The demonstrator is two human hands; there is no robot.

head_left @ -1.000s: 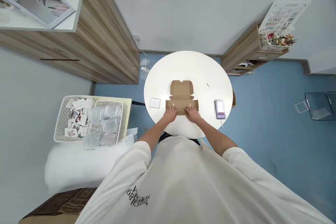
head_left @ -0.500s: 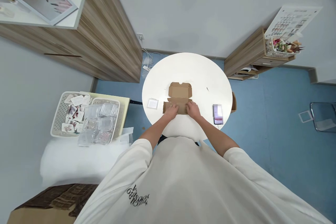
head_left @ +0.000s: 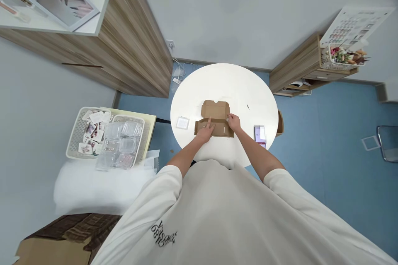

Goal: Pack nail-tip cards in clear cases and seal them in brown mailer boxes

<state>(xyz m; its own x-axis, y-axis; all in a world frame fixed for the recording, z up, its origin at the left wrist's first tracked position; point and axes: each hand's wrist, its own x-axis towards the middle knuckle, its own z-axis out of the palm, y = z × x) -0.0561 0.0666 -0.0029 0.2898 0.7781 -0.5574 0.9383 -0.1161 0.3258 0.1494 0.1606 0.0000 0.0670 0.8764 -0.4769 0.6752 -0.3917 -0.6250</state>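
Note:
An unfolded brown cardboard box (head_left: 221, 128) lies on the round white table (head_left: 242, 83), its lid panel towards the far side. On the near panel rests my left hand (head_left: 205, 132), fingers stretched out and one pointing to the fold. My right hand (head_left: 234, 122) is at the box's right side, its fingers closed on the edge of the cardboard near the fold between the lid and near panel. A small clear square case (head_left: 182, 123) sits to the left of the box.
A phone (head_left: 260, 136) lies near the table's right edge, and a small dark item (head_left: 248, 107) lies beyond it. To the left, white baskets (head_left: 71, 140) hold cards and clear plastic packs, beside a white roll (head_left: 99, 186). A wooden cabinet (head_left: 133, 37) stands at the back left.
My right hand has moved from the near panel up to the box's right edge by the fold. My left hand has shifted slightly and stretched its fingers. The camera view has shifted a little.

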